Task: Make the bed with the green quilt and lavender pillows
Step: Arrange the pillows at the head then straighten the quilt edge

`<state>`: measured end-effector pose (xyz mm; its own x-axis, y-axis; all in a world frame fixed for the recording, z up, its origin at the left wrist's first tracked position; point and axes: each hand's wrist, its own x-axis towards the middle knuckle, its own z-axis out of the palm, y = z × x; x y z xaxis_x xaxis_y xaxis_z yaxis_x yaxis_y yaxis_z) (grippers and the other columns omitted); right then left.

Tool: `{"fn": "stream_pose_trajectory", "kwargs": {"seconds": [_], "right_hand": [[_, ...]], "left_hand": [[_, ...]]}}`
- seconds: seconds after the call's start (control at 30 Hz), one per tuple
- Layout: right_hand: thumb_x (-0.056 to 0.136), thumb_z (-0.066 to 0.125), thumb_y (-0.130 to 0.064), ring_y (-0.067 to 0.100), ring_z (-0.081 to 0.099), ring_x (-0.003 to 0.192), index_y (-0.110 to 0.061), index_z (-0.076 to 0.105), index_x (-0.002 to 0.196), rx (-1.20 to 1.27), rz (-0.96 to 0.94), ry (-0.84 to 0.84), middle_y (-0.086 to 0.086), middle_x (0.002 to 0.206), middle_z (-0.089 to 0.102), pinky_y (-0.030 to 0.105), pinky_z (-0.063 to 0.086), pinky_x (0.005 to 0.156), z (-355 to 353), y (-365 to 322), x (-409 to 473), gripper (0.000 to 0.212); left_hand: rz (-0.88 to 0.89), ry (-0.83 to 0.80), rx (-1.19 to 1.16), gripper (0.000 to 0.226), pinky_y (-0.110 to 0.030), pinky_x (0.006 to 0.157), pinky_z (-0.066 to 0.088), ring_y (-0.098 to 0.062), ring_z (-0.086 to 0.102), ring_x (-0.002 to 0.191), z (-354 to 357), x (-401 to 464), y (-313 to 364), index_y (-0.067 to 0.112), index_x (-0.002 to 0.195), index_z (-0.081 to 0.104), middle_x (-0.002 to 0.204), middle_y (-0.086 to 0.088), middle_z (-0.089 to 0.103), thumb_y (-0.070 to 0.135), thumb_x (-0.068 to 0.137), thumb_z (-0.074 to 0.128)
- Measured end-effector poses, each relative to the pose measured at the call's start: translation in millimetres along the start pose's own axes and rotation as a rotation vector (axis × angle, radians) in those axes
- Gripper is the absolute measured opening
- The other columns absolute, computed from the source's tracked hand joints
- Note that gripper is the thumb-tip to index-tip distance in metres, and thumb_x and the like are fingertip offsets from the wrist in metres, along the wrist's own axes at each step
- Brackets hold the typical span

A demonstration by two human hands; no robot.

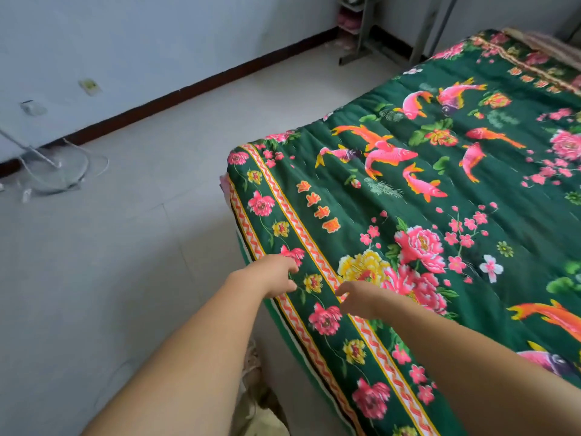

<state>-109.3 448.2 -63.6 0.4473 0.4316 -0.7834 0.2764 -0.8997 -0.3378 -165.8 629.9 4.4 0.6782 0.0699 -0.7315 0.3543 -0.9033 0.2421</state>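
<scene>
Green quilt (440,190) is lying spread across the bed, covering the top as far as the view runs; its patterned border is running along the near-left edge and just over the side. Surface is showing shallow ripples and stitched channels, not yet fully flat near the corner (239,155).

Handling, as a judgement: padded and soft, folding readily, probably with some bulk to it, so it is likely dragging rather than sliding when pulled. Not fragile. The cotton-looking face is giving plenty of friction for a pinch. Best purchase is looking like the bordered edge, taken in two spaced places so the pull is spreading evenly instead of bunching at one spot.

Left hand (278,275) is sitting at the border strip right on the bed edge, fingers curled down onto the cloth; it is appearing to pinch the edge, though the fingertips are blurred. Right hand (356,298) is reaching in just beside it, a little further onto the bed, fingers bent and loosely spread over the inner zigzag band; whether it is gripping cloth or only touching, I cannot tell. Both forearms are extending forward and down from the lower frame, nearly parallel, bare.

No lavender pillows are showing anywhere in view. Floor (132,234) on the left is carrying a clear round stand with cable (58,169) near the wall.
</scene>
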Motion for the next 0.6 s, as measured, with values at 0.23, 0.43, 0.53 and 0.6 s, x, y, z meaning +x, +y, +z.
{"fn": "stream_pose_trajectory", "kwargs": {"seconds": [0.23,0.43,0.53,0.6], "right_hand": [[0.094,0.051,-0.017,0.024,0.056,0.113,-0.016,0.044,0.138,0.16,0.15,0.175,0.008,0.131,0.054,0.028,0.046,0.086,-37.0,-93.5,69.5,0.045],[0.093,0.051,-0.016,0.025,0.056,0.117,-0.017,0.039,0.141,0.226,0.109,0.178,0.006,0.136,0.052,0.029,0.049,0.08,-44.8,-188.4,130.1,0.05],[0.093,0.049,-0.015,0.026,0.054,0.119,-0.016,0.039,0.139,0.196,0.078,0.194,0.008,0.135,0.052,0.034,0.048,0.092,-59.6,-221.5,167.9,0.047],[0.091,0.049,-0.014,0.027,0.054,0.118,-0.015,0.041,0.137,0.218,0.083,0.241,0.008,0.134,0.053,0.035,0.047,0.093,-72.8,-238.9,192.4,0.046]], "left_hand": [[0.069,0.024,-0.009,0.046,-0.033,0.1,0.043,-0.026,0.049,0.122,-78.0,48.1,-98.9,0.018,0.138,0.044,0.138,-0.008,0.048,0.027,0.093,0.053],[-0.01,0.094,-0.128,0.038,-0.033,0.095,0.045,-0.028,0.053,0.113,-131.7,87.6,-179.3,0.016,0.13,0.051,0.127,-0.01,0.055,0.023,0.093,0.055],[-0.026,0.144,-0.233,0.037,-0.03,0.09,0.043,-0.029,0.053,0.113,-150.8,118.3,-197.1,0.017,0.132,0.049,0.127,-0.009,0.054,0.02,0.095,0.05],[-0.016,0.143,-0.261,0.041,-0.032,0.093,0.042,-0.029,0.05,0.117,-160.7,140.2,-203.9,0.018,0.137,0.044,0.133,-0.01,0.05,0.017,0.096,0.046]]}}
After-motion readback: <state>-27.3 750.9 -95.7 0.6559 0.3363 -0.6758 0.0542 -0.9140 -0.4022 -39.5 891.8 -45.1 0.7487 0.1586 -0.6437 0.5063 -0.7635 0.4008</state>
